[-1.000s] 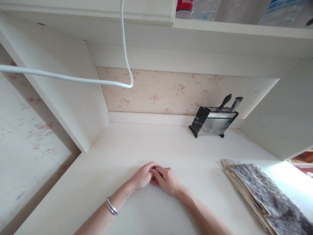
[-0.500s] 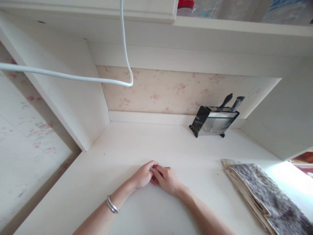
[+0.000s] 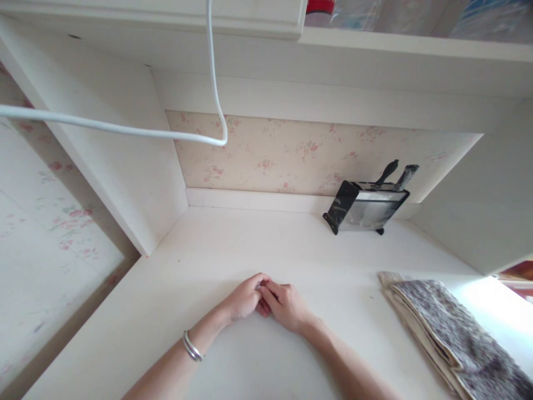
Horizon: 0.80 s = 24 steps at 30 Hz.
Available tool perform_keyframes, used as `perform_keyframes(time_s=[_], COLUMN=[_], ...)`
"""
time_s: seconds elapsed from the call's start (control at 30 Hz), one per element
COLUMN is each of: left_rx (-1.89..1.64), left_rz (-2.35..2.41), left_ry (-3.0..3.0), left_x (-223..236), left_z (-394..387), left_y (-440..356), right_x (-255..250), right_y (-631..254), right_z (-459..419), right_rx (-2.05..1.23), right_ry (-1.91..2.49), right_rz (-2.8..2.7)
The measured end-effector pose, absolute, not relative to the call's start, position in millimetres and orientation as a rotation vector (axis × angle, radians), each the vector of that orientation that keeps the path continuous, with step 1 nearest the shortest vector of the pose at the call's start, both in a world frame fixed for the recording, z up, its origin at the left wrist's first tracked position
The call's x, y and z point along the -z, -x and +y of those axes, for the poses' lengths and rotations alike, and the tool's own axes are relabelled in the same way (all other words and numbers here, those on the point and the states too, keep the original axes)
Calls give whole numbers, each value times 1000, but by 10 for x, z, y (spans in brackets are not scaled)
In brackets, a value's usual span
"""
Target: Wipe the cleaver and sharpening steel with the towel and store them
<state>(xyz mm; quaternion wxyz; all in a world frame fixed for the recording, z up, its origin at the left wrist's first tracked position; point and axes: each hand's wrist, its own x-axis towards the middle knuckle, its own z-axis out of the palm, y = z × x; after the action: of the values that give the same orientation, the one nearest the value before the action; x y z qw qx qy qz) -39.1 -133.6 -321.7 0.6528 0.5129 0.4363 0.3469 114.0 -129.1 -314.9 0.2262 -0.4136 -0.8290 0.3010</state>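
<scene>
My left hand [image 3: 246, 296] and my right hand [image 3: 289, 304] meet over the white countertop [image 3: 225, 239], in the middle of the view. Both have curled, closed fingers, and the fingertips press together where the hands touch. A tiny pale spot shows between the fingers; whether it is an object or a fingernail I cannot make out. The insides of both palms are hidden. A silver bangle [image 3: 192, 346] circles my left wrist.
A black knife block [image 3: 366, 208] with two handles stands at the back right. Folded towels [image 3: 458, 333] lie at the right. A white cable [image 3: 125, 130] hangs in front at upper left. Overhead is a cabinet shelf [image 3: 395, 47]; side panels [image 3: 112, 128] flank the counter.
The view has shifted very slightly. Both hands stay together in the same place.
</scene>
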Motion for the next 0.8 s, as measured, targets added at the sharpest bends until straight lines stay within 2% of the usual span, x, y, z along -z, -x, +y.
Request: perform_keyframes(time_s=[0.23,0.47,0.8], left_rx=[-866,-834,-832], left_rz=[934,931,926], left_ry=[-879,-944,-954], left_x=[3170,3137,3116], left_z=[-1288,-1303,-1313], left_y=[389,394,403], right_x=[3141,3159,3174], right_y=[-1147,-1148,-1155], right_z=[-1266,-1222,-1216], right_rx=[-990,-1121,-1123], right_ry=[1190,1188,1146], right_rz=[-2047,-1949,-1950])
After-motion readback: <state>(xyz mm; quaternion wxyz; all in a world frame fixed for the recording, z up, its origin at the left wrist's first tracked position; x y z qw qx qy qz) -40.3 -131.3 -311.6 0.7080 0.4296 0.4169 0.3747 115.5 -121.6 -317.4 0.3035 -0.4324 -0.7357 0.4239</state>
